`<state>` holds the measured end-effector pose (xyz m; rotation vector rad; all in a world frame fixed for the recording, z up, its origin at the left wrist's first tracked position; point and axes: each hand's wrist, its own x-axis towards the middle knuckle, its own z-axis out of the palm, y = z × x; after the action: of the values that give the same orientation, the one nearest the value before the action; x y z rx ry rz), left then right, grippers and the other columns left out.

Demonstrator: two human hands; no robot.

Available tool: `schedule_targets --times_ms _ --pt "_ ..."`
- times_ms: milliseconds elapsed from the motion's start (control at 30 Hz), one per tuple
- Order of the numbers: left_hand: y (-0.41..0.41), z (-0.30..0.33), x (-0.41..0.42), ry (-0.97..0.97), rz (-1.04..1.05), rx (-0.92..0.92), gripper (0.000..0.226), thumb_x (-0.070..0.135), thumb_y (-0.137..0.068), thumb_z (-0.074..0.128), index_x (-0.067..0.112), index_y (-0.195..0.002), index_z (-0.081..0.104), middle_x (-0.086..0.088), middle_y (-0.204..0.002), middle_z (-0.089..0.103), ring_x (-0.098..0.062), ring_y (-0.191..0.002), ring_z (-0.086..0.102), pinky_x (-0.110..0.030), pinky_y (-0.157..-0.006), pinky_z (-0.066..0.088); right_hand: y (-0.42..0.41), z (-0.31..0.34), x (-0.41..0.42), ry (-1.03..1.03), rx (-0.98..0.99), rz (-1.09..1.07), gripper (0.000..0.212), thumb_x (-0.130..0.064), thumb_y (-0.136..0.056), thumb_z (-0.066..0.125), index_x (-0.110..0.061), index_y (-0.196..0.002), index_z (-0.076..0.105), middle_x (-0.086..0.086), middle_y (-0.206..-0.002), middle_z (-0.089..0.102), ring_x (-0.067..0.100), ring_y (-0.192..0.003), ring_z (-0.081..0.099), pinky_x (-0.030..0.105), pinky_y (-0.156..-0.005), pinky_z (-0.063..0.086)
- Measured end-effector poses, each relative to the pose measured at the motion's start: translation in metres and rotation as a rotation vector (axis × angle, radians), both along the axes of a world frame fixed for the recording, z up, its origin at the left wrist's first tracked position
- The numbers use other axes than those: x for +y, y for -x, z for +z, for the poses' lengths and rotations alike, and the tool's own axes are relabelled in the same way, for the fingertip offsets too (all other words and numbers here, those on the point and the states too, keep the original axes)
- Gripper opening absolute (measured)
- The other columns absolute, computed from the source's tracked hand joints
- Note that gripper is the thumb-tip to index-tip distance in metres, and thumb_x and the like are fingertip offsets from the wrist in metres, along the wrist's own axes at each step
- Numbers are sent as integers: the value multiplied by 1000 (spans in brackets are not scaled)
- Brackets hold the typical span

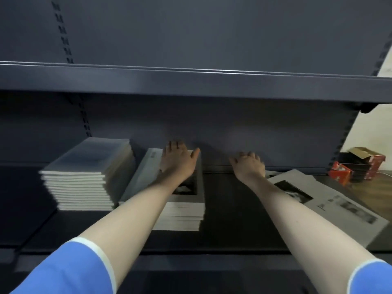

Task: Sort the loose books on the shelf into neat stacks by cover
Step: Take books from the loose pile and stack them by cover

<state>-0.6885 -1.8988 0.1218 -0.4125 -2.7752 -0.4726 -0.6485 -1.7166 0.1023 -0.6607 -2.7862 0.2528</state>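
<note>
Lower shelf [233,209]: dark metal, holding all the books, below an upper shelf [191,81] of the same metal.

Left stack [84,177]: tall pile of books with a blue-grey cover on top, page edges facing forward, standing at the left of the lower shelf, squared up though blurred.

Middle stack [182,213]: shorter pile just beside the left stack, its top cover pale grey with a dark photograph panel. The lower books sit slightly out of line with the upper ones.

Left hand [178,160]: palm down on the far end of the middle stack's top cover, fingers straight and close together, thumb held out to the right. Forearm bare, with a blue sleeve [70,270] edged in white at the bottom left of the frame.

Right hand [249,164]: over the bare shelf near the back panel, between the middle stack and the loose book. Fingers are curled downward; whether they pinch anything cannot be told.

Loose book [331,204]: lying flat and askew at the right end of the shelf, grey cover with a dark photograph and blurred print, partly under the right forearm.

Cardboard boxes [358,166]: red and brown, on the wooden floor beyond the shelf's right end.
</note>
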Motion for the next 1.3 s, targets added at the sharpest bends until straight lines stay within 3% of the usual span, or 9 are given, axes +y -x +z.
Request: schedule_targets --times_ms 400,667,800,1033,1133,1200,1300 --pt "-44 -36 154 157 -143 -168 77 57 -97 21 2 -150 11 -12 -159 9 -26 -147 5 -37 -118 8 -71 -34 171 1 -44 -232 57 -46 -100 31 -7 -140 41 17 -147 34 33 -139 23 43 -113 22" --pt "-62 -67 212 242 -227 -281 91 67 -91 17 -2 -150 9 -16 -158 8 -26 -147 5 -37 -118 6 -111 -47 223 10 -118 -336 62 -52 -98 31 -7 -140 37 18 -146 35 33 -138 25 45 -111 22" --pt "-71 -81 223 261 -249 -345 99 73 -87 17 -2 -150 6 -18 -158 5 -27 -147 3 -38 -119 5 -127 -58 236 133 -231 -329 69 -60 -95 29 -10 -142 32 14 -146 37 31 -137 30 48 -109 21" --pt "-78 -102 223 169 -232 -432 108 80 -81 18 -2 -150 7 -18 -157 12 -29 -146 8 -42 -117 9 -136 -65 231 143 -241 -358 91 -76 -83 35 -5 -141 35 18 -142 40 33 -132 38 41 -105 32" --pt "-76 -104 223 117 -215 -456 106 79 -82 20 -3 -148 17 -19 -154 20 -31 -143 15 -42 -116 14 -134 -61 222 73 -216 -407 90 -78 -80 40 -7 -135 42 14 -134 51 30 -124 48 36 -96 38" --pt "-76 -102 223 104 -219 -476 101 78 -83 20 -1 -145 29 -19 -151 26 -31 -141 21 -41 -114 18 -132 -59 212 -9 -221 -410 84 -74 -83 39 -6 -132 45 9 -125 59 26 -114 57 32 -82 42" --pt "-74 -96 216 98 -208 -431 89 74 -84 31 3 -135 45 -15 -141 41 -30 -131 36 -39 -104 32 -125 -56 196 -40 -248 -352 70 -65 -91 38 -7 -130 50 5 -119 63 23 -107 61 27 -71 41"
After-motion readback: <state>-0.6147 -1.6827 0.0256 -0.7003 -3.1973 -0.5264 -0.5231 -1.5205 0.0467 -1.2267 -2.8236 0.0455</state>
